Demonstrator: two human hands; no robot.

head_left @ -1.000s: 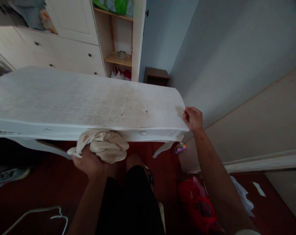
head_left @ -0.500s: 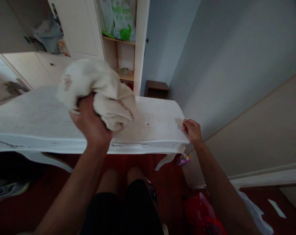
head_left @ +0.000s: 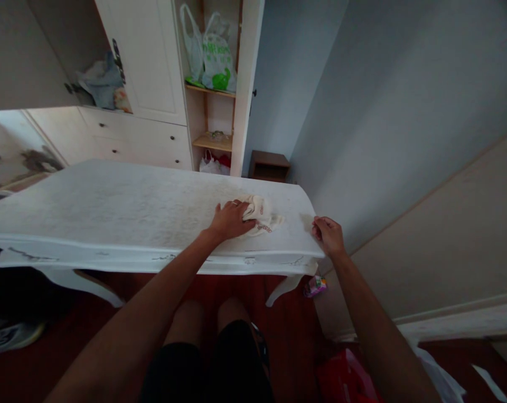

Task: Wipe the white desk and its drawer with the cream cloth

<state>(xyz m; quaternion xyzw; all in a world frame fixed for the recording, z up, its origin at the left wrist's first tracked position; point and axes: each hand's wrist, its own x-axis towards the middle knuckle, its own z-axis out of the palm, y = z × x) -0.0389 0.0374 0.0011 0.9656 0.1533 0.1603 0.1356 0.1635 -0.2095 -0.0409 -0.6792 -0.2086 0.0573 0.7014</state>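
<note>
My left hand [head_left: 233,220] presses a cream cloth [head_left: 258,208] with reddish-brown lettering onto the white tabletop [head_left: 144,196]. Its fingers lie over the bunched cloth, and a ring shows on one of them. Part of the cloth is hidden under the hand. At the table's right end, my right hand [head_left: 329,234] is closed with curled fingers beside the corner. Whatever is inside those fingers, if anything, is hidden. Dull smudges and streaks mark the tabletop left of the cloth.
Behind the table stands a white cabinet [head_left: 153,61] with plastic bags [head_left: 217,61] on a shelf. A small brown box-shaped stand [head_left: 269,165] is by the grey wall [head_left: 383,112]. A pink carton [head_left: 315,286] and a red bag [head_left: 346,378] are on the floor.
My left hand has brought the cloth down from above the table and to the right, onto the tabletop. My right hand stays at the table's right end. The view has tilted slightly up.
</note>
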